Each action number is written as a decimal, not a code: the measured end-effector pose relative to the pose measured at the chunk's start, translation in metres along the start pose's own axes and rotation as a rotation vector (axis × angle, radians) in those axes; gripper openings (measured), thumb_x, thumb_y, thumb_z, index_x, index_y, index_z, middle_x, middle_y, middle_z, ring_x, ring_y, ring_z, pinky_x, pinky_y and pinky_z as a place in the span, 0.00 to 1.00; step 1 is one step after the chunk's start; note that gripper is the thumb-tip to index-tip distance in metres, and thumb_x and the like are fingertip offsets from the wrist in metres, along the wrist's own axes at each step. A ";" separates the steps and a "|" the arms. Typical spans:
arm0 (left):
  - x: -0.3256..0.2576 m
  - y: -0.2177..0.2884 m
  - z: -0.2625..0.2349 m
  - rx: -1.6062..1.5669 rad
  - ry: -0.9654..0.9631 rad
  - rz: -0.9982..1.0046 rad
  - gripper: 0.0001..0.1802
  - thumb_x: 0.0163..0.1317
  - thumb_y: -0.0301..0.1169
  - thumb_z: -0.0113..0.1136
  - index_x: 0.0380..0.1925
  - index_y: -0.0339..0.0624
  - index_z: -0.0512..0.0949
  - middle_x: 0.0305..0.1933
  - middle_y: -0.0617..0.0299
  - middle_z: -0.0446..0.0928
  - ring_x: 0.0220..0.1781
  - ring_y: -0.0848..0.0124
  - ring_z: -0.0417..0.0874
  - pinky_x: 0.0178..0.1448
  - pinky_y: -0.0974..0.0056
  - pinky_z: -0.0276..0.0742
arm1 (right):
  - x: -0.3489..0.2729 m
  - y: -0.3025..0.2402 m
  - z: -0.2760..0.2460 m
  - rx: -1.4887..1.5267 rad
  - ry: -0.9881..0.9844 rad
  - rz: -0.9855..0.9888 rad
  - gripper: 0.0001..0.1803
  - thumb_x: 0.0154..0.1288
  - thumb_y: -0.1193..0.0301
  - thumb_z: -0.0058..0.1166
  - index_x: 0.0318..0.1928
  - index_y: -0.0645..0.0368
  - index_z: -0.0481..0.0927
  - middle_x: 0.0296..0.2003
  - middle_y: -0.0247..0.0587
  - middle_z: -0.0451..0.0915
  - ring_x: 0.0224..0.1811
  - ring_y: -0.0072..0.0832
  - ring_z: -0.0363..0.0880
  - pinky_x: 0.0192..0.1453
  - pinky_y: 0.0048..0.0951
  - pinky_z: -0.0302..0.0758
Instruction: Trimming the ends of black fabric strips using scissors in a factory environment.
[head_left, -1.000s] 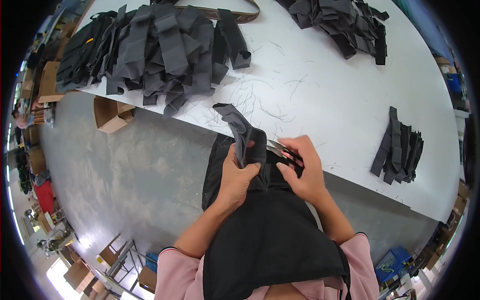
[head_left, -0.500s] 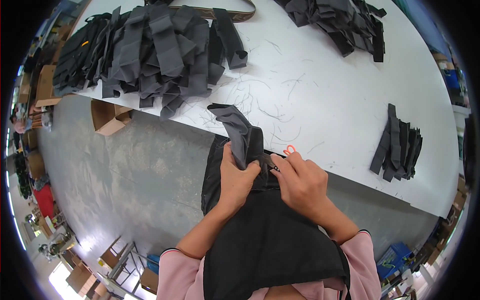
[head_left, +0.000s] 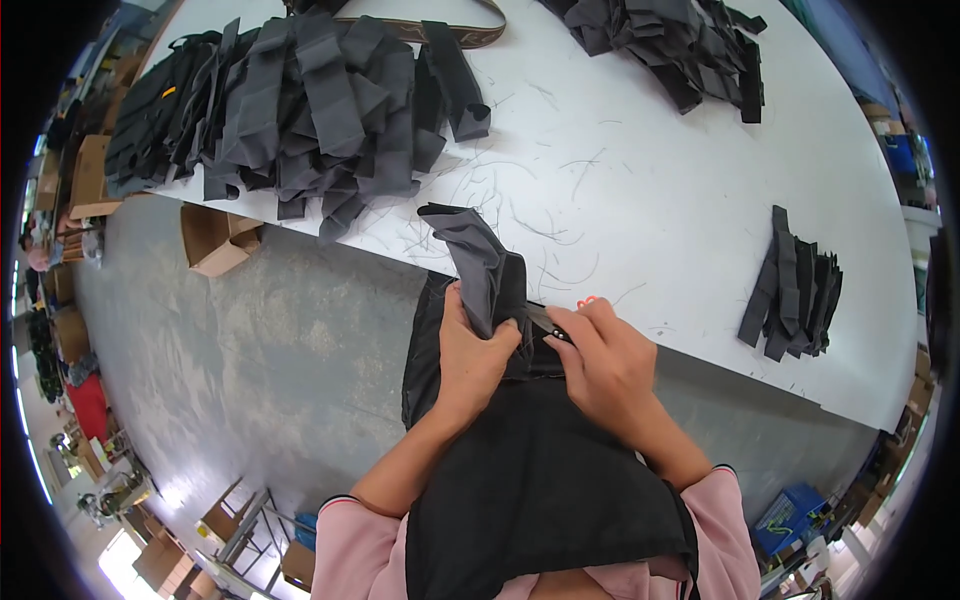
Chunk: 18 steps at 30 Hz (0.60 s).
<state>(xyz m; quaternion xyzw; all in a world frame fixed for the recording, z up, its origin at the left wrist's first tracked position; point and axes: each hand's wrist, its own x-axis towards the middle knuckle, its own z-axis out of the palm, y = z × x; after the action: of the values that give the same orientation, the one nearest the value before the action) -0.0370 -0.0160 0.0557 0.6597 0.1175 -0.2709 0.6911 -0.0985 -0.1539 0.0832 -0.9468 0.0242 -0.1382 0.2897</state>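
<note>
My left hand grips a dark grey fabric strip that rises from my fingers toward the white table. My right hand is closed around small thread snips, whose blades point at the strip just beside my left thumb. Both hands sit at the table's near edge, above the black apron that covers my lap.
A big heap of dark fabric strips lies at the table's far left, another pile at the far right, and a small stack at the right. Loose threads litter the tabletop. Cardboard boxes stand on the concrete floor at left.
My right hand has turned and closed in on the strip, bringing the snips from the right up against it. The strip has bent slightly toward the table.
</note>
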 end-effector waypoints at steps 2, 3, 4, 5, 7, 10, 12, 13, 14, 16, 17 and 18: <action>0.001 -0.001 -0.003 0.007 -0.018 -0.017 0.24 0.49 0.21 0.55 0.49 0.34 0.63 0.43 0.59 0.71 0.44 0.75 0.72 0.49 0.70 0.69 | 0.001 0.001 -0.001 -0.002 -0.071 -0.009 0.17 0.45 0.77 0.62 0.40 0.59 0.79 0.27 0.36 0.70 0.20 0.31 0.70 0.23 0.27 0.68; 0.001 -0.004 -0.005 -0.029 -0.042 -0.013 0.26 0.50 0.21 0.55 0.52 0.35 0.62 0.44 0.59 0.70 0.46 0.74 0.72 0.51 0.69 0.68 | 0.000 0.002 -0.002 0.074 -0.032 0.054 0.16 0.47 0.78 0.62 0.40 0.59 0.78 0.28 0.37 0.70 0.21 0.31 0.71 0.26 0.26 0.69; 0.002 -0.007 -0.008 -0.065 -0.064 -0.009 0.28 0.51 0.21 0.55 0.54 0.37 0.60 0.45 0.59 0.69 0.48 0.73 0.71 0.53 0.68 0.68 | 0.000 0.002 -0.003 0.151 0.005 0.117 0.15 0.48 0.78 0.61 0.40 0.59 0.77 0.29 0.37 0.71 0.23 0.31 0.72 0.28 0.25 0.70; 0.006 -0.012 -0.012 -0.067 -0.054 -0.005 0.28 0.51 0.21 0.55 0.54 0.37 0.60 0.45 0.59 0.69 0.48 0.73 0.71 0.53 0.68 0.68 | 0.004 0.003 0.000 0.157 0.002 0.107 0.15 0.48 0.78 0.61 0.40 0.59 0.77 0.29 0.37 0.71 0.23 0.31 0.72 0.28 0.25 0.70; 0.020 -0.019 -0.019 -0.431 -0.231 -0.139 0.30 0.57 0.23 0.55 0.60 0.41 0.56 0.46 0.60 0.67 0.51 0.71 0.71 0.55 0.65 0.68 | 0.019 0.005 0.006 0.560 0.079 0.265 0.12 0.53 0.82 0.56 0.40 0.62 0.75 0.28 0.36 0.71 0.28 0.21 0.72 0.34 0.23 0.70; 0.028 -0.016 -0.022 -0.526 -0.363 -0.231 0.26 0.67 0.36 0.52 0.60 0.39 0.57 0.50 0.56 0.69 0.52 0.66 0.73 0.55 0.61 0.70 | 0.019 0.011 0.039 1.111 -0.064 0.570 0.13 0.57 0.81 0.55 0.43 0.64 0.71 0.35 0.37 0.73 0.36 0.20 0.75 0.41 0.23 0.71; 0.025 -0.010 -0.023 -0.496 -0.405 -0.192 0.27 0.67 0.40 0.51 0.59 0.37 0.59 0.52 0.54 0.70 0.53 0.64 0.74 0.54 0.59 0.71 | 0.006 -0.003 0.044 1.180 -0.042 0.487 0.14 0.57 0.82 0.54 0.44 0.64 0.70 0.35 0.38 0.74 0.34 0.19 0.76 0.43 0.21 0.72; 0.025 -0.007 -0.021 -0.543 -0.409 -0.184 0.28 0.67 0.43 0.50 0.59 0.35 0.60 0.54 0.52 0.70 0.54 0.62 0.74 0.55 0.57 0.72 | -0.001 -0.002 0.047 1.138 -0.057 0.442 0.14 0.57 0.83 0.54 0.44 0.65 0.70 0.36 0.38 0.73 0.30 0.19 0.77 0.39 0.19 0.73; 0.027 -0.006 -0.020 -0.593 -0.412 -0.183 0.29 0.67 0.45 0.49 0.58 0.33 0.61 0.56 0.50 0.70 0.56 0.60 0.73 0.56 0.55 0.73 | -0.003 -0.003 0.045 1.140 -0.086 0.512 0.14 0.57 0.83 0.54 0.44 0.65 0.70 0.36 0.37 0.73 0.29 0.19 0.76 0.37 0.20 0.73; 0.030 -0.003 -0.021 -0.678 -0.438 -0.178 0.30 0.67 0.47 0.48 0.58 0.33 0.61 0.56 0.49 0.69 0.57 0.58 0.73 0.58 0.53 0.72 | -0.011 -0.004 0.042 1.144 -0.116 0.582 0.14 0.56 0.83 0.55 0.44 0.64 0.71 0.36 0.37 0.72 0.28 0.19 0.76 0.34 0.20 0.73; 0.032 -0.002 -0.021 -0.764 -0.473 -0.176 0.32 0.66 0.48 0.48 0.58 0.32 0.61 0.57 0.49 0.69 0.58 0.56 0.72 0.60 0.51 0.72 | -0.016 -0.004 0.040 1.049 -0.115 0.534 0.14 0.55 0.82 0.56 0.43 0.63 0.72 0.34 0.37 0.72 0.27 0.19 0.76 0.31 0.20 0.72; 0.035 -0.002 -0.019 -0.796 -0.454 -0.151 0.32 0.66 0.49 0.45 0.59 0.31 0.60 0.58 0.50 0.68 0.59 0.57 0.71 0.64 0.49 0.69 | -0.019 -0.005 0.039 0.953 -0.112 0.487 0.14 0.55 0.82 0.57 0.42 0.62 0.73 0.32 0.37 0.71 0.26 0.19 0.75 0.29 0.20 0.72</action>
<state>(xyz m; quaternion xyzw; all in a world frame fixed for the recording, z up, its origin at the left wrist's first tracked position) -0.0056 -0.0046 0.0340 0.2567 0.1059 -0.3919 0.8771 -0.1060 -0.1262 0.0502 -0.6834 0.1620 -0.0119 0.7118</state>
